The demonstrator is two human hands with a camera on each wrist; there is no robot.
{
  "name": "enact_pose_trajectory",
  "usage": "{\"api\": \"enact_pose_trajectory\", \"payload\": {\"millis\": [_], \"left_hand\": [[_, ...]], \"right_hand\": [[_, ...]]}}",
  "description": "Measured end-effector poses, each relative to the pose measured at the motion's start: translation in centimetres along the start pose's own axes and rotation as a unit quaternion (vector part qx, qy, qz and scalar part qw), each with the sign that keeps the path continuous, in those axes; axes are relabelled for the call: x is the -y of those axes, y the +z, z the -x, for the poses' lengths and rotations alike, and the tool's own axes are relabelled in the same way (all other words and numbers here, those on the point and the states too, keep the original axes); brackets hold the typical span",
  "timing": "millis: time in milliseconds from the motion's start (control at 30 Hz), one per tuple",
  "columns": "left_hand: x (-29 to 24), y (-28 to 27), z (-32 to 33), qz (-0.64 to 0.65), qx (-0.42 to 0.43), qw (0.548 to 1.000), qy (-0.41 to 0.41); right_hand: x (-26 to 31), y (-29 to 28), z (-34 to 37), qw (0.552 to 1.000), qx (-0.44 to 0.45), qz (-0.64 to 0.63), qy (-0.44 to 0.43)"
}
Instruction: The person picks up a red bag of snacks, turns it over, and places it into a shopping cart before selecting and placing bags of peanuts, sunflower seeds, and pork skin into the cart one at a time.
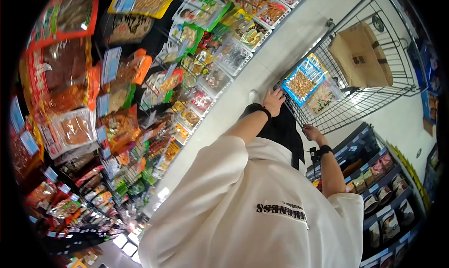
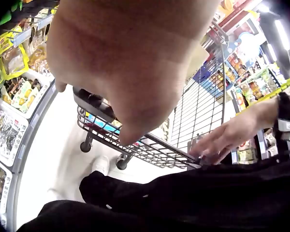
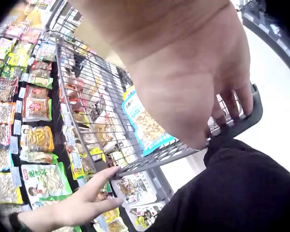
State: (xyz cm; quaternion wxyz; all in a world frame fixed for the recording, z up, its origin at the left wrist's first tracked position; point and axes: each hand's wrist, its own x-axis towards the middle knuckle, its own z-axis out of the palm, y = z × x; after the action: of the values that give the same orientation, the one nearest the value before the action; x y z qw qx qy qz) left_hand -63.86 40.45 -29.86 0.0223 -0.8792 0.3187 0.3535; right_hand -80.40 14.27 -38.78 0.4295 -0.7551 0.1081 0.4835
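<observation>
Both hands are at the push handle [image 3: 232, 128] of a wire shopping cart [image 1: 341, 116]. My left hand [image 1: 275, 102] rests its extended fingers on one end of it, the thumb standing apart in the right wrist view. Toward the other end, my right hand [image 3: 203, 82] grips the handle, fingers curled over it. Inside the cart, close to the handle, lies a blue-edged packet of nut-like pieces [image 1: 301, 84]. A clear packet of pale pieces [image 1: 320, 99] lies beside it. Farther in stands a brown paper bag [image 1: 348, 48] with dark handles.
Shelves of hanging snack packets [image 1: 65, 76] line the left side, with clear bins [image 1: 217, 78] of wrapped snacks along their foot. A dark shelf of packaged goods [image 1: 383, 198] stands at the right. Pale tiled floor [image 1: 276, 50] runs between, and a white shoe [image 2: 100, 165] shows near the cart's wheels.
</observation>
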Motion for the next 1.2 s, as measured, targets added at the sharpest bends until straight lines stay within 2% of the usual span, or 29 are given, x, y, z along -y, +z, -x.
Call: {"api": "enact_pose_trajectory", "payload": {"millis": [33,167,300,367,400,467,567,633,700,767,800,833,900,967,1033,1100,1167,1200], "left_hand": [[0.2,0.1,0.0,0.013,-0.004,1.000,0.002],[0.7,0.9,1.0,0.000,0.003,1.000,0.000],[2.3,3.6,2.5,0.020,-0.055,0.998,0.026],[2.7,3.8,3.8,0.028,-0.058,0.998,0.020],[2.9,4.1,4.4,0.039,-0.058,0.997,0.018],[3.4,4.8,5.3,0.073,-0.065,0.995,0.020],[4.0,7.1,5.8,0.084,-0.086,0.992,0.033],[4.6,7.9,6.2,0.074,-0.095,0.992,0.042],[4.9,9.3,6.3,0.040,-0.102,0.993,0.043],[5.4,10.2,6.6,0.061,-0.101,0.991,0.062],[5.9,9.4,7.7,0.055,-0.083,0.992,0.077],[6.4,9.3,7.7,0.047,-0.047,0.993,0.102],[6.5,10.6,7.6,0.048,-0.056,0.991,0.111],[6.3,10.6,8.3,0.055,-0.048,0.992,0.103],[6.4,11.2,8.8,0.087,-0.066,0.990,0.091],[6.5,11.3,9.0,0.111,-0.066,0.988,0.090],[6.8,11.1,8.8,0.127,0.001,0.987,0.095],[7.3,9.5,10.2,0.140,0.026,0.983,0.113]], "right_hand": [[0.6,0.2,0.5,0.999,-0.015,0.028,0.029],[3.3,2.3,2.1,0.988,-0.040,0.147,0.024],[5.2,5.4,4.1,0.994,-0.096,0.016,0.057],[6.2,6.6,4.7,0.987,-0.126,0.029,0.100],[6.0,7.3,5.0,0.985,-0.140,0.039,0.095],[2.2,10.3,3.8,0.973,-0.197,0.084,0.081],[2.5,12.5,4.5,0.970,-0.196,0.120,0.084],[2.0,13.4,4.9,0.979,-0.189,0.013,0.072],[2.3,13.7,6.0,0.983,-0.155,-0.024,0.100],[4.6,13.6,8.0,0.984,-0.121,-0.034,0.127],[3.3,13.9,7.7,0.985,-0.111,-0.020,0.134],[5.0,14.3,8.9,0.982,-0.127,-0.042,0.136],[8.2,14.1,10.9,0.977,-0.089,-0.017,0.193],[7.0,14.5,11.0,0.978,-0.075,-0.053,0.189],[11.6,13.5,13.1,0.969,-0.014,-0.057,0.240],[5.6,12.8,11.3,0.994,0.046,0.041,0.087],[7.9,12.3,11.3,0.996,0.007,0.015,0.088],[8.3,11.9,10.6,0.994,0.014,0.053,0.091]]}}
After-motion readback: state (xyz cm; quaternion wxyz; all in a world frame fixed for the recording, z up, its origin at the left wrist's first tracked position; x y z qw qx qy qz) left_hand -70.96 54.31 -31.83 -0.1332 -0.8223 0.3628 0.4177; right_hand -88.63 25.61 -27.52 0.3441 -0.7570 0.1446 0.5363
